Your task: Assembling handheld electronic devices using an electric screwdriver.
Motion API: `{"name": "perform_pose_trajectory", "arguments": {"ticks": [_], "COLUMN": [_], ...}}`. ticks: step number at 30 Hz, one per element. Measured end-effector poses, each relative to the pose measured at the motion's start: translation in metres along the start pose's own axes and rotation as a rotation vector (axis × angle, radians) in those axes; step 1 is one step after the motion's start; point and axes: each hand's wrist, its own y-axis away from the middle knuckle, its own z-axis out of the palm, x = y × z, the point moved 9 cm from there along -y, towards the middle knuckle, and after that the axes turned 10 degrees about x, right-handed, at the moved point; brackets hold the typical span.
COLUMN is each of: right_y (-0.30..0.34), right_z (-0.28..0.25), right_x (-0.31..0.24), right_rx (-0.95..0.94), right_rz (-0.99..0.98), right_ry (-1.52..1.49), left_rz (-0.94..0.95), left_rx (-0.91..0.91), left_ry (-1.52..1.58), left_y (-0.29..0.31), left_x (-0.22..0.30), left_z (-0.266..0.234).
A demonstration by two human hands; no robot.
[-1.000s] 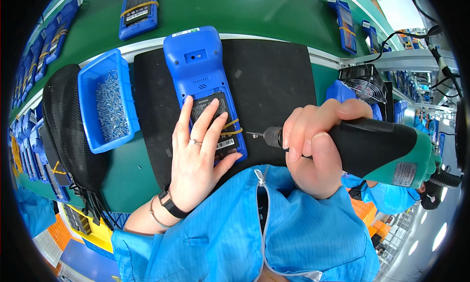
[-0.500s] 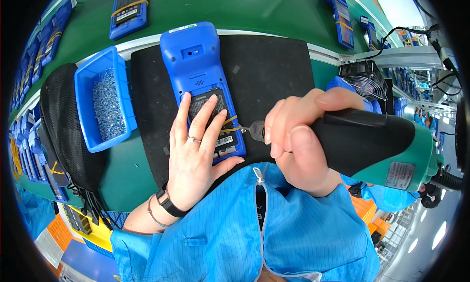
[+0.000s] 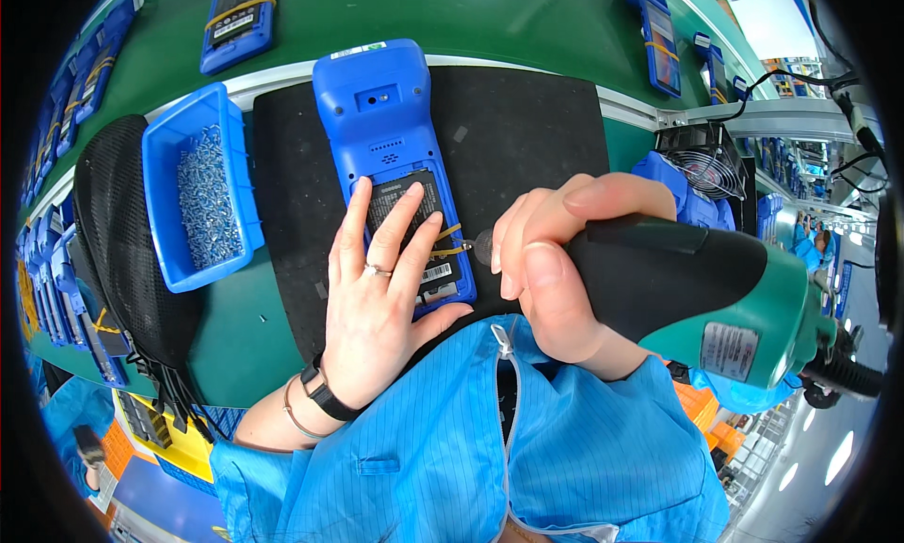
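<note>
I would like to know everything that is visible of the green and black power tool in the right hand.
The power tool has a thick, rounded, plastic-looking body, green with a black front section. A pale label is on the green, and a dark ribbed cable sleeve leaves the rear. The right hand wraps around its front, partly hiding it. Beyond the hand, a blurred grey nose points left, its tip at the right edge of the blue device; exact contact is unclear.

Place: factory assembly workshop | green worktop [image 3: 231, 355] | blue bin [image 3: 248, 180] of screws [image 3: 207, 199] | power screwdriver [image 3: 678, 275] | lined-up devices [image 3: 94, 80]
</note>
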Motion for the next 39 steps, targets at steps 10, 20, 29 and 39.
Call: {"name": "perform_pose_trajectory", "arguments": {"ticks": [10, 20, 29, 39], "right_y": [0.002, -0.004, 0.016, 0.020], "right_z": [0.022, 0.000, -0.023, -0.020], "right_x": [-0.014, -0.010, -0.024, -0.019], "right_rx": [-0.231, -0.089, 0.030, 0.021], "right_rz": [-0.188, -0.038, -0.155, 0.012], "right_ry": [-0.001, 0.094, -0.424, -0.315], "left_rz": [0.031, 0.027, 0.014, -0.013], "left_rx": [0.020, 0.012, -0.018, 0.026], "left_ry": [-0.012, 0.018, 0.015, 0.064], "left_y": [0.003, 0.000, 0.000, 0.002], "left_x": [-0.002, 0.002, 0.003, 0.003], "left_z": [0.001, -0.001, -0.001, -0.004]}}
